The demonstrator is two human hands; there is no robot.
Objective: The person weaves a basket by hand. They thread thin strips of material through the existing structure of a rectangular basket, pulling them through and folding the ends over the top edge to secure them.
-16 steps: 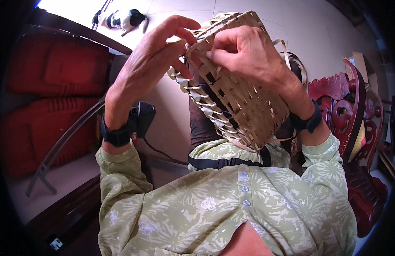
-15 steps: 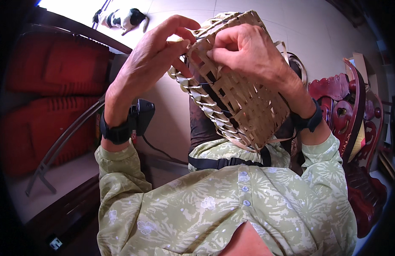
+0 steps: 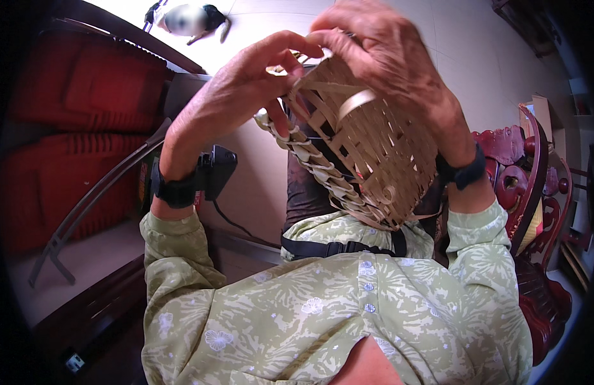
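Note:
A woven basket (image 3: pixel 384 151) of flat tan strips tilts above my lap, its braided rim (image 3: pixel 313 160) running down its left side. My left hand (image 3: pixel 252 74) grips the basket's upper left corner, thumb and fingers bent around the rim. At the top edge my right hand (image 3: pixel 390 54), smeared by motion, pinches close to the left fingertips; it seems to hold a flat strip, mostly hidden by the fingers. One pale loose strip (image 3: pixel 356 102) curls out from the basket just below the right hand.
Red chairs or cushions (image 3: pixel 85 186) stand at the left beside a curved metal bar (image 3: pixel 95 205). Carved dark red wooden furniture (image 3: pixel 528 173) is close on the right. A black and white animal (image 3: pixel 188 20) lies on the tiled floor at the far left.
My right hand has moved up from the basket's side to its top edge. The loose strip now curls outward below it. My left hand still grips the corner, shifted slightly right.

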